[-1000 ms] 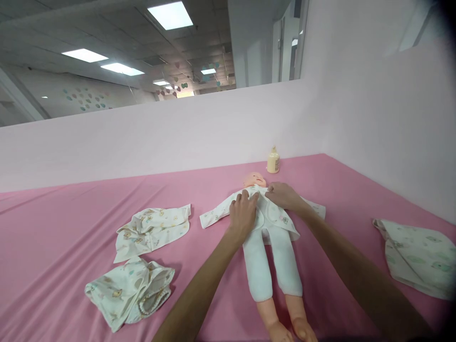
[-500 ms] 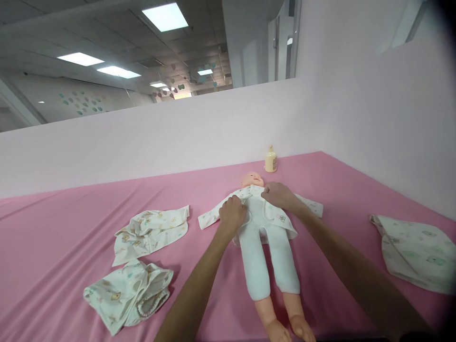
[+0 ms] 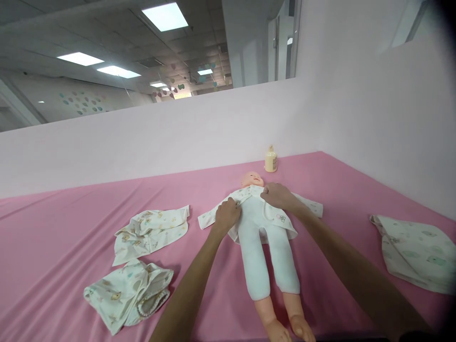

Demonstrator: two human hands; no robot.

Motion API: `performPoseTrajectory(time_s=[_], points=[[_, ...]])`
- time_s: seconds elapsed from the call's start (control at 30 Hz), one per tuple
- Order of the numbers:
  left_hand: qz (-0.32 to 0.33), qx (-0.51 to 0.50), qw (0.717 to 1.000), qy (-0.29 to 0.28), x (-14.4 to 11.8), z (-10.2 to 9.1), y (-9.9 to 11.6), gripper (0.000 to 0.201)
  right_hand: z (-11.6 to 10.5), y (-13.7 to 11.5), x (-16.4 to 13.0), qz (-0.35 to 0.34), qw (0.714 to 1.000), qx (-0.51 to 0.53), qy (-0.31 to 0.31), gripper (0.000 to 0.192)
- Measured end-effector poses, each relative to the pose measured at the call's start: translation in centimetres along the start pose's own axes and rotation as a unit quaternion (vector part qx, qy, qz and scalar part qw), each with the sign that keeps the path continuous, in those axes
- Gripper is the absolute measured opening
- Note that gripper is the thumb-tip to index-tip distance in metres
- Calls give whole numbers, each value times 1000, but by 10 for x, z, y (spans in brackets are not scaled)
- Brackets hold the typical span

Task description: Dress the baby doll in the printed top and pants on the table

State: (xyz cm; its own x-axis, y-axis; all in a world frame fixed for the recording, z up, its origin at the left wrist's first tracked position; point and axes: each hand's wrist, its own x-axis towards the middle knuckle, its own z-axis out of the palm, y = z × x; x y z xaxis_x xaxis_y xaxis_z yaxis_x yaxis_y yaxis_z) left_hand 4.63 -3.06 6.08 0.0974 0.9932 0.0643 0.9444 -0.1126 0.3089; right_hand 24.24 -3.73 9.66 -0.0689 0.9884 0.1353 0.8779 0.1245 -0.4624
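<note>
Doll (image 3: 253, 256) lies face up on a pink sheet (image 3: 142, 190), feet nearest the wearer. A crumpled cloth (image 3: 128, 294) sits to the left; a folded cloth (image 3: 415, 251) lies well apart on the right. Beyond the crumpled cloth is a spread shirt (image 3: 151, 232).

The jacket (image 3: 280, 216) is on the doll, front parted over the torso, sleeves out to either side. Left hand (image 3: 227, 213): fingers drawn together, apparently pinching the front edge at chest level. Right hand (image 3: 280, 195): fingers curled on the opposite edge, closer to the neck; exact fingertip contact hidden. Assessment: light, even tension on both edges, held at matching heights, should limit bunching at the shoulders.

Farther off, a bottle (image 3: 270, 162) stands upright past the doll's head, near the wall (image 3: 178, 147).
</note>
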Motion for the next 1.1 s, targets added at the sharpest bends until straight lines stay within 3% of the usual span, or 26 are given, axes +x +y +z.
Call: performPoseTrajectory(time_s=[0.1,0.23,0.37,0.57,0.7,0.83,1.0,1.1], points=[[-18,-32,999,18,2,5,-3,24,1,0,0,2,1000,8,-1,28],[13,5,1000,20,4,6,-7,33,1,1,1,-2,1000,12,-2,28],[34,77,996,11,6,3,-10,30,2,2,2,-1,1000,13,-4,29],[50,124,989,59,8,8,-13,20,1,1,1,-6,1000,13,-5,30],[82,4,995,65,11,2,-22,10,1,3,1,-11,1000,12,5,30],[90,-149,984,32,9,-9,-29,24,-1,3,1,-9,1000,16,9,29],[76,-296,951,-44,1,-17,-25,43,-6,-2,-3,2,1000,18,0,30],[62,-318,945,-50,-3,-17,-21,36,-8,-3,-4,3,1000,15,-5,30]])
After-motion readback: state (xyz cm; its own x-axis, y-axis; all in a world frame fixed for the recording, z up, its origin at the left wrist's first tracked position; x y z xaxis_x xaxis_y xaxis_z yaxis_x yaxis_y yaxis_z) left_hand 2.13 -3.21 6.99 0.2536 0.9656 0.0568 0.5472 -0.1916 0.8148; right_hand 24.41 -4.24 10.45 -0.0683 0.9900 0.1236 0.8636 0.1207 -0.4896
